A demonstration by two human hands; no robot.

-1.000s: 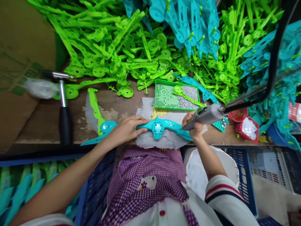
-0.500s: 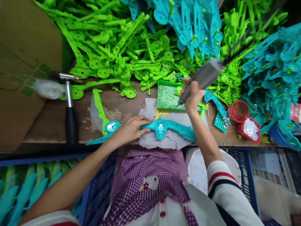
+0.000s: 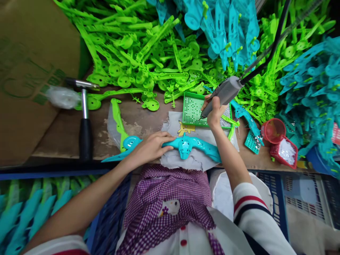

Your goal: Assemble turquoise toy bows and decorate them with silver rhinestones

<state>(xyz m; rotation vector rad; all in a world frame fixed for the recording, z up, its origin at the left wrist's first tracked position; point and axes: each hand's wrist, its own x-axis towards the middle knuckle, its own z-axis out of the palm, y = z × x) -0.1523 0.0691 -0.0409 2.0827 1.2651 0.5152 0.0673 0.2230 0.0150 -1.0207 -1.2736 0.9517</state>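
A long teal plastic part (image 3: 191,145) lies across a grey cloth (image 3: 186,161) at the bench's near edge. My left hand (image 3: 150,147) presses down on its left half, fingers curled over it. My right hand (image 3: 214,111) grips a grey powered screwdriver (image 3: 224,92) with a black cable, its tip down in the green screw tray (image 3: 192,111) just beyond the part.
Heaps of green parts (image 3: 148,53) and teal parts (image 3: 223,28) fill the back of the bench. A hammer (image 3: 85,117) lies at left by a cardboard box (image 3: 29,71). Red containers (image 3: 278,140) sit at right. Blue crates (image 3: 276,184) stand below the bench.
My right hand lifted the screwdriver from the right end of the teal part and carried it forward to the green tray. The left hand stayed on the part.
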